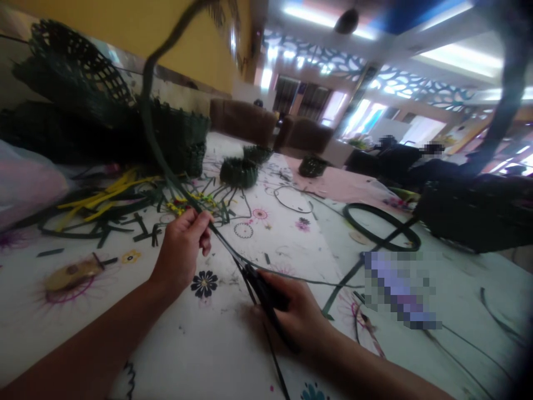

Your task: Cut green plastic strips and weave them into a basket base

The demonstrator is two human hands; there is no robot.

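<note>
My left hand (pixel 183 244) pinches a long dark green strip (pixel 156 139) that arches up past the top of the view. From those fingers the strip runs down and right to the scissors (pixel 266 300), which my right hand (pixel 293 305) grips by the dark handles. The blades lie along the strip, pointing up and left toward my left hand. Beyond the blades, a thinner strand (pixel 308 280) trails right over the table, and another narrow length (pixel 275 358) hangs below the scissors. Whether the blades are fully closed is hard to tell.
Large dark woven baskets (pixel 79 72) stand at the back left, with small baskets (pixel 239 172) further right. Yellow strips (pixel 108 194) and green cuttings lie left on the patterned table (pixel 233 355). A coiled ring (pixel 353 214) lies right. People sit in the background.
</note>
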